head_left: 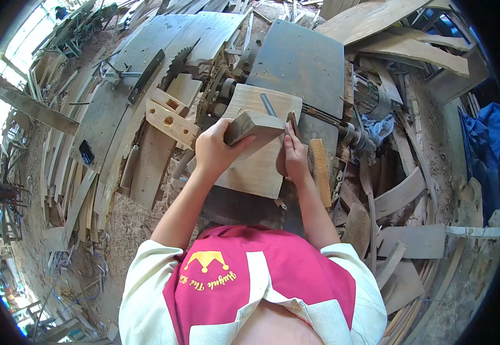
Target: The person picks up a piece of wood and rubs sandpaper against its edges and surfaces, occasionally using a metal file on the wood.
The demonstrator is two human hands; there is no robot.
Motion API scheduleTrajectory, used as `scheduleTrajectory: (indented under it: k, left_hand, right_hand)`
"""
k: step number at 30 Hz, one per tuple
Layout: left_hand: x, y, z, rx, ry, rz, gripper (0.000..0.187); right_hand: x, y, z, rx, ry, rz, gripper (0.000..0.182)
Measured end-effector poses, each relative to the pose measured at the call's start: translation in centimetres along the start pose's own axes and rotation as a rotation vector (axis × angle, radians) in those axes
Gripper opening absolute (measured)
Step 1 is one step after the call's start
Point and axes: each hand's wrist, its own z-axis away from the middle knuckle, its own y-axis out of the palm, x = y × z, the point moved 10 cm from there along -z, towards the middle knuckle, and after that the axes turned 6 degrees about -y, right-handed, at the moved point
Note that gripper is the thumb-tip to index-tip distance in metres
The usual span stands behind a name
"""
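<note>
My left hand (218,148) is closed around a thick wooden block (254,126), held tilted above a pale flat board (256,175). My right hand (296,158) is closed on a thin brown flat piece (292,122) at the block's right end. The fingers hide most of that piece, so I cannot make out its kind or whether it touches the block. A dark grey rod (268,104) lies on the board just beyond the block. Right of my right hand rests a yellowish wood strip (319,172).
A machine with a grey metal table (299,63) stands ahead. To the left are a toothed saw blade (178,63), a wooden piece with holes (172,121), a handled tool (130,167) and a phone (86,152). Scrap boards (399,195) crowd the right side.
</note>
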Motion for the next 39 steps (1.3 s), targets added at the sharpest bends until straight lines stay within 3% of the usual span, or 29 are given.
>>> scheduleTrajectory:
  k: [4, 6, 8, 11, 14, 19, 24, 28, 33, 39]
  left_hand:
    - [-0.5, 0.2, 0.0, -0.010, 0.016, -0.046, 0.042]
    - [-0.1, 0.4, 0.0, -0.004, 0.016, -0.019, 0.041]
    - [-0.1, 0.0, -0.2, -0.008, 0.026, -0.001, 0.040]
    - [0.1, -0.6, 0.1, -0.010, -0.009, 0.006, 0.040]
    - [0.2, -0.8, 0.4, -0.016, -0.016, 0.012, 0.037]
    - [-0.9, -0.5, 0.4, -0.018, 0.063, 0.036, 0.036]
    - [-1.2, -0.8, 0.4, 0.004, 0.064, 0.027, 0.036]
    - [-1.1, -0.6, 0.3, 0.026, 0.097, 0.063, 0.042]
    - [-0.7, 0.0, 0.2, 0.070, 0.081, 0.002, 0.047]
    - [-1.7, 0.6, 0.7, 0.044, 0.170, -0.032, 0.047]
  right_hand:
    - [8.3, 1.7, 0.2, 0.058, -0.109, 0.142, 0.041]
    - [13.9, 3.7, 1.2, 0.157, -0.437, 0.307, 0.042]
    - [12.4, 3.8, 1.2, 0.167, -0.389, 0.298, 0.042]
    - [3.0, 1.1, 0.2, -0.009, -0.070, 0.014, 0.041]
    - [0.4, -0.6, 0.0, -0.006, 0.060, -0.071, 0.040]
    - [1.1, -1.1, -0.3, -0.023, 0.033, -0.038, 0.041]
    - [-0.4, -0.8, -0.4, 0.021, 0.061, -0.239, 0.047]
    - [0.3, -1.1, -1.2, 0.068, 0.069, -0.113, 0.046]
    - [5.6, 0.2, -2.0, 0.215, 0.001, 0.087, 0.040]
    - [11.3, 1.6, -1.3, 0.217, -0.181, -0.065, 0.039]
